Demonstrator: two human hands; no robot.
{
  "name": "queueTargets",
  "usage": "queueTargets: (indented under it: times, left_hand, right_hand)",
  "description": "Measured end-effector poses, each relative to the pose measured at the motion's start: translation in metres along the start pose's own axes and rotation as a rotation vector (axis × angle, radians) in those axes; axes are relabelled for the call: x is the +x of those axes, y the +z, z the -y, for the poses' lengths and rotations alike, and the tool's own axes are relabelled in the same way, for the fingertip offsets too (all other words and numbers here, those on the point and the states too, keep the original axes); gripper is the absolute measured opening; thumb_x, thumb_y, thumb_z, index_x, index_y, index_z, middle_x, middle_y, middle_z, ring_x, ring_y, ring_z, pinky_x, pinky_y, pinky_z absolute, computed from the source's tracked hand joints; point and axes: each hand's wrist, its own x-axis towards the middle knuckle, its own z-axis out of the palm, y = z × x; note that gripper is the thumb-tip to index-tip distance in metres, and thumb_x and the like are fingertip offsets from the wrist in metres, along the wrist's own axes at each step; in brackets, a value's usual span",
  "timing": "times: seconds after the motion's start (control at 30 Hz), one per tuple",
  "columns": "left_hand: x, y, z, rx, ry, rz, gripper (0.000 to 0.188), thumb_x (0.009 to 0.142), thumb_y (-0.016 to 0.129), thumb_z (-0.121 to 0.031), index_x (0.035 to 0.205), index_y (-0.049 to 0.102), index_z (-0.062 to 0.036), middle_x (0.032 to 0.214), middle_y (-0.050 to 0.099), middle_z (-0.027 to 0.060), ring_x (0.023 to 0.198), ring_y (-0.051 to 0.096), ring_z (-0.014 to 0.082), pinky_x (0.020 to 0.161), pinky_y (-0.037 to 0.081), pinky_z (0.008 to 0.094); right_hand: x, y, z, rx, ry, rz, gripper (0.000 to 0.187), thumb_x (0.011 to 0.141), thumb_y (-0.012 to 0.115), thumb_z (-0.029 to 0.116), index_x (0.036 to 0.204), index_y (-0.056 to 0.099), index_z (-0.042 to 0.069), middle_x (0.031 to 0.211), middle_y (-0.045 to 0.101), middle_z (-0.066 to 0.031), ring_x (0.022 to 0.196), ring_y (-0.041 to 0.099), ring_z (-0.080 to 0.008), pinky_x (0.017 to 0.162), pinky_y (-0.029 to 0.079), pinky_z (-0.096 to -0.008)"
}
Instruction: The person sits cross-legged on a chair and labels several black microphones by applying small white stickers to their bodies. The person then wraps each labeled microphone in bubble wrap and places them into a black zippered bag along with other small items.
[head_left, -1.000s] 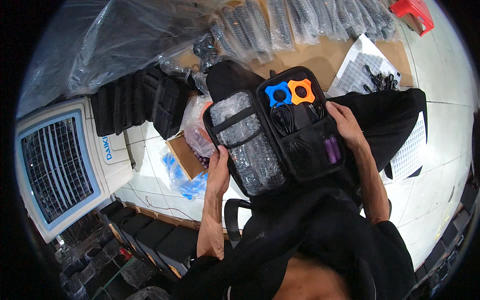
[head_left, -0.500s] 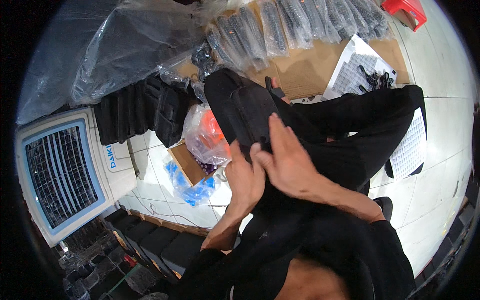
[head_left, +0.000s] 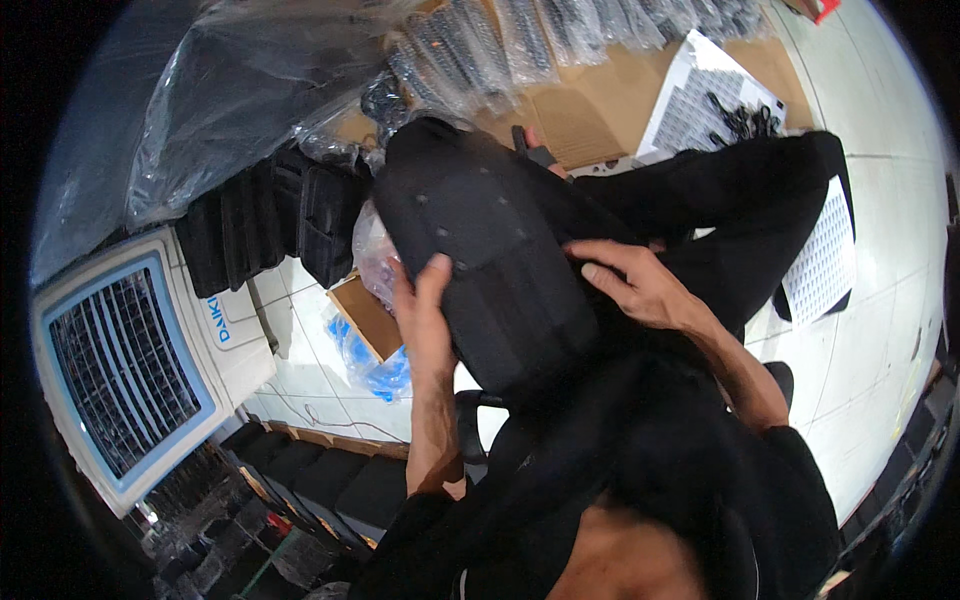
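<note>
A black fabric case [head_left: 505,290] rests across my lap, its broad face up, with a few small round studs and a wide band over its lower part. Along its left edge, my left hand [head_left: 425,325] grips it, the thumb on top and the fingers partly hidden underneath. My right hand [head_left: 640,285] is at the opposite edge, fingers bent against the case's side. The fingertips of that hand are partly hidden there.
More black cases [head_left: 270,215] stand in a row by a white air cooler [head_left: 140,350]. Near my left hand are a cardboard box [head_left: 365,318] and a blue plastic bag [head_left: 375,372]. Plastic-wrapped items [head_left: 480,50], a printed sheet [head_left: 700,95] and black cables [head_left: 742,122] lie beyond my legs.
The case has turned and now shows its broad studded face. My hands, close together before, have moved apart to its two sides. The whole view has shifted slightly.
</note>
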Motion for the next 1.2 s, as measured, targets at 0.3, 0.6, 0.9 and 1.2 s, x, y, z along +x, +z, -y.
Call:
queueTargets:
  times: [0.3, 0.6, 0.9, 1.2]
  left_hand:
    - [0.031, 0.003, 0.000, -0.143, -0.183, -0.122, 0.080, 0.081, 0.067, -0.050, 0.137, 0.044, 0.0022, 0.125, 0.055, 0.0230, 0.112, 0.058, 0.0332, 0.093, 0.049, 0.0409]
    - [0.043, 0.011, -0.001, -0.254, -0.134, -0.186, 0.073, 0.081, 0.066, -0.047, 0.133, 0.048, 0.0013, 0.122, 0.057, 0.0187, 0.107, 0.060, 0.0310, 0.092, 0.048, 0.0385]
    - [0.051, 0.068, 0.020, -0.274, 0.055, -0.297, 0.050, 0.089, 0.059, -0.042, 0.115, 0.060, 0.0005, 0.106, 0.063, 0.0112, 0.092, 0.061, 0.0253, 0.085, 0.048, 0.0355]
    - [-0.008, 0.074, 0.017, -0.206, 0.200, -0.137, 0.061, 0.089, 0.067, -0.021, 0.134, 0.037, 0.0064, 0.129, 0.048, 0.0181, 0.117, 0.050, 0.0278, 0.104, 0.037, 0.0387]
  right_hand:
    - [0.007, -0.015, 0.028, -0.311, -0.108, 0.090, 0.025, 0.091, 0.056, 0.005, 0.112, 0.058, -0.009, 0.097, 0.065, -0.0243, 0.094, 0.063, -0.0410, 0.083, 0.051, -0.0469]
    - [-0.005, -0.019, 0.030, -0.739, -0.505, 0.150, 0.020, 0.080, 0.059, 0.009, 0.093, 0.058, -0.008, 0.081, 0.063, -0.0191, 0.079, 0.066, -0.0311, 0.070, 0.055, -0.0390]
    - [-0.003, 0.054, 0.038, -0.493, -0.392, -0.005, 0.012, 0.089, 0.060, 0.003, 0.092, 0.058, -0.008, 0.070, 0.062, -0.0197, 0.060, 0.065, -0.0312, 0.052, 0.053, -0.0386]
    - [0.027, 0.055, 0.059, -0.307, -0.355, -0.244, 0.008, 0.083, 0.062, 0.001, 0.084, 0.056, -0.005, 0.062, 0.060, -0.0181, 0.054, 0.062, -0.0337, 0.047, 0.049, -0.0397]
